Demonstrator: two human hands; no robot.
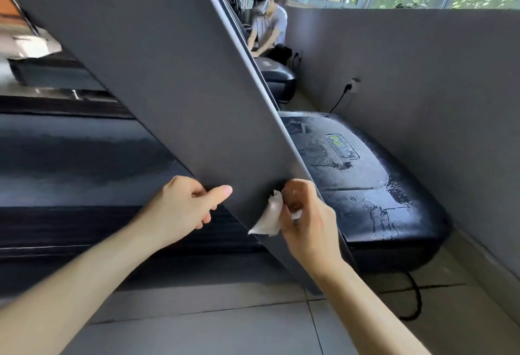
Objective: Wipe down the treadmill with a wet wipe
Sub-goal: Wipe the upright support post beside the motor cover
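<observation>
Two grips: left grip [183, 208] clamps the treadmill upright [183, 87], right grip [306, 225] pinches the wet wipe [268, 219] against it.

I see grey upright [180, 81], white wipe [270, 218], black motor cover [380, 200] w/ green logo [342, 146], grey floor tiles [225, 332].

Seen from a head-worn camera, a person's left forearm [78, 284] and right forearm [374, 307] are bare along their whole visible length, both slim and smooth in outline. The left hand [180, 208] and right hand [306, 228] are bare as well, with long, slender fingers. Knuckles and faint tendon lines show on the back of the right hand, and a shallow crease marks its wrist. The left hand's thumb [222, 193] is rounded at the tip.
</observation>
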